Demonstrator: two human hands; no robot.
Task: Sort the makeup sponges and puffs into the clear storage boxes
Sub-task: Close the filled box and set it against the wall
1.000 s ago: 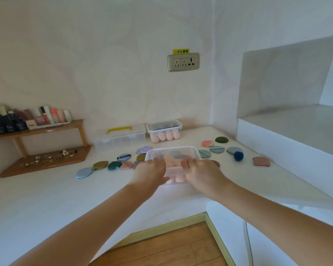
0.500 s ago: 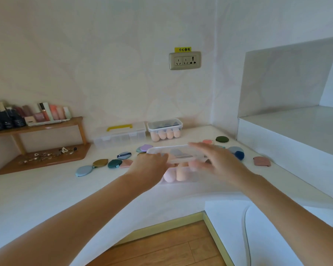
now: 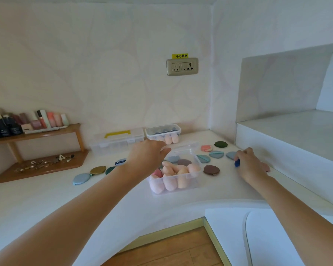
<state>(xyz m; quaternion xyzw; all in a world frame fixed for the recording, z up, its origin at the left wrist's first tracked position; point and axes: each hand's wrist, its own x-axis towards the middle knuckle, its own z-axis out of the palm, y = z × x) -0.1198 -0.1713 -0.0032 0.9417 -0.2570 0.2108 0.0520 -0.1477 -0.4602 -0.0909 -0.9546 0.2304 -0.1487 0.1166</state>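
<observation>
An open clear box (image 3: 197,170) sits mid-counter, holding several pink and peach egg-shaped sponges (image 3: 169,182). Its clear lid (image 3: 183,147) is tilted up behind it, and my left hand (image 3: 148,156) holds the lid by its left edge. To the right, my right hand (image 3: 253,167) grips a small dark blue sponge (image 3: 237,163) on the counter. Flat puffs lie around: brown (image 3: 211,169), teal (image 3: 203,158), teal (image 3: 216,154), pink (image 3: 206,148), dark green (image 3: 220,144), light blue (image 3: 81,179), gold (image 3: 97,170).
A second, lidded clear box (image 3: 162,131) with sponges and a compartment case with a yellow handle (image 3: 117,140) stand at the back wall. At the left is a wooden shelf (image 3: 37,133) with cosmetic bottles. A raised white ledge (image 3: 288,143) borders the right side.
Both hands were on the closed box; the lid has come off. My left hand has lifted it back, and my right hand has moved right to the blue sponge.
</observation>
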